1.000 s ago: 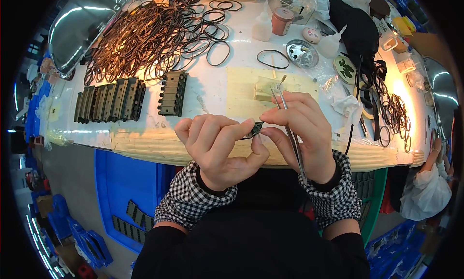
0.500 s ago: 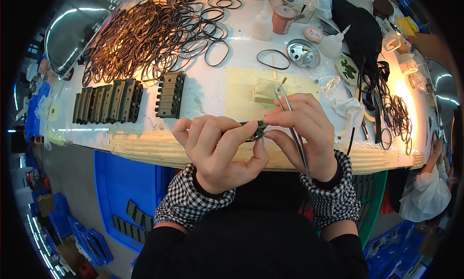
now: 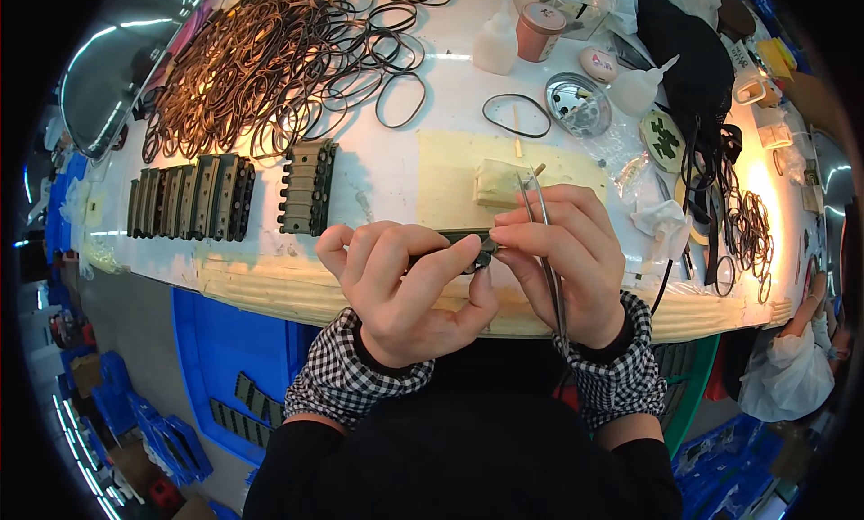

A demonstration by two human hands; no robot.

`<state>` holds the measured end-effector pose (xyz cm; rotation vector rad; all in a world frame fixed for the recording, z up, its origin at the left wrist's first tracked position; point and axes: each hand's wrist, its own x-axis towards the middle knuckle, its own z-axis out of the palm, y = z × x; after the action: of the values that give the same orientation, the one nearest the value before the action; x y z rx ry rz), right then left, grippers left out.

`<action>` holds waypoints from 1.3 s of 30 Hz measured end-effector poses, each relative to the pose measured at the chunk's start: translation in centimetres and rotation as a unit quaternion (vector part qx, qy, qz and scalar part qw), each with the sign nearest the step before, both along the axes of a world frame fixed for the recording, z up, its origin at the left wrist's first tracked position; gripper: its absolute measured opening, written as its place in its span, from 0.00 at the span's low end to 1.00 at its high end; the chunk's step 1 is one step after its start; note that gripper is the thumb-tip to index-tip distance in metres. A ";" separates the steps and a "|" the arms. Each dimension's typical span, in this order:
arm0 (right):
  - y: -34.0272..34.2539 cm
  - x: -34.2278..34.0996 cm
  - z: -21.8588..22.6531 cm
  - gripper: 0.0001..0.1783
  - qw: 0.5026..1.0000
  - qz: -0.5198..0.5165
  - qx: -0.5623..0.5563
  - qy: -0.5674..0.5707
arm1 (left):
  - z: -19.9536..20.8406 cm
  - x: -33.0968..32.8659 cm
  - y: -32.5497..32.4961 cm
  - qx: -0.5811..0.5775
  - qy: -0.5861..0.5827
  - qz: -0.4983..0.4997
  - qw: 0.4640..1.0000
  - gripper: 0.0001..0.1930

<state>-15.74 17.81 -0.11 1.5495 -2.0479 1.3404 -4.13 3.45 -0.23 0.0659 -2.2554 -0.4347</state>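
Note:
My left hand (image 3: pixel 396 290) pinches a small dark green ridged part (image 3: pixel 484 253) between its fingers, above the table's front edge. On the other side, my right hand (image 3: pixel 576 263) has its thumb and fingertips at the end of that same part. Metal tweezers (image 3: pixel 559 308) lie inside my right hand, their tips pointing away from me over a pale yellow block (image 3: pixel 495 183). The fingers cover much of the part, so its full shape is hidden. To the left, a single dark green ridged piece (image 3: pixel 308 189) stands near a row of similar pieces (image 3: pixel 191 198).
A big heap of dark rubber bands (image 3: pixel 261 70) covers the back left. Behind my right hand are a metal dish (image 3: pixel 577 105), a reddish-brown cup (image 3: pixel 540 32), squeeze bottles and a black cloth bag (image 3: pixel 679 56). A blue bin (image 3: pixel 193 340) sits below the table's left side.
The view has shifted slightly, so the table things sit a little differently in it. Both hands keep their grip on the part, with only small finger movements.

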 end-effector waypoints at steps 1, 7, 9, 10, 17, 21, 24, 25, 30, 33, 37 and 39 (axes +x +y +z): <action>0.1 0.0 0.0 0.16 1.000 -0.001 0.000 0.002 | 0.0 0.0 0.0 0.005 -0.002 -0.003 1.000 0.17; 0.1 -0.1 -0.2 0.16 1.000 -0.007 0.000 0.003 | -0.1 -0.2 0.1 0.011 -0.004 -0.005 1.000 0.16; 0.1 -0.1 -0.1 0.16 1.000 -0.005 0.001 0.001 | -0.2 -0.3 0.1 0.005 0.003 -0.003 1.000 0.16; 0.1 0.0 -0.1 0.16 1.000 -0.003 0.001 0.000 | -0.2 -0.3 0.1 0.004 0.005 -0.002 1.000 0.16; 0.1 0.1 -0.1 0.16 1.000 0.008 -0.002 0.007 | -0.2 -0.2 0.4 0.000 0.015 0.009 1.000 0.14; 0.2 0.0 -0.2 0.16 1.000 0.015 -0.009 -0.009 | -0.1 -0.1 0.6 0.002 0.014 0.008 1.000 0.13; 0.6 -0.1 0.0 0.15 0.997 0.051 -0.003 -0.058 | 0.2 0.1 0.3 0.080 -0.009 -0.032 0.996 0.13; 0.8 -0.2 0.1 0.15 0.995 0.067 0.000 -0.079 | 0.2 0.2 0.3 0.079 -0.009 -0.032 0.996 0.13; 1.2 -0.3 1.0 0.18 0.996 0.054 0.006 -0.067 | 0.7 1.1 0.8 0.025 -0.024 -0.005 0.999 0.13; 1.0 1.8 1.1 0.20 0.941 0.062 -0.142 -0.300 | 0.7 1.3 0.6 -0.010 -0.021 0.023 0.999 0.13; 2.2 2.1 1.6 0.18 0.955 0.050 -0.056 -0.286 | 0.1 1.4 0.7 -0.024 -0.020 0.043 0.999 0.13; 2.5 1.0 1.6 0.13 0.983 0.083 0.000 -0.165 | -0.5 1.4 0.9 -0.021 -0.021 0.048 0.998 0.12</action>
<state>-14.71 20.35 1.51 1.6204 -2.1363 1.7630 -2.76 4.33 -0.69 0.1617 -2.2898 -0.3386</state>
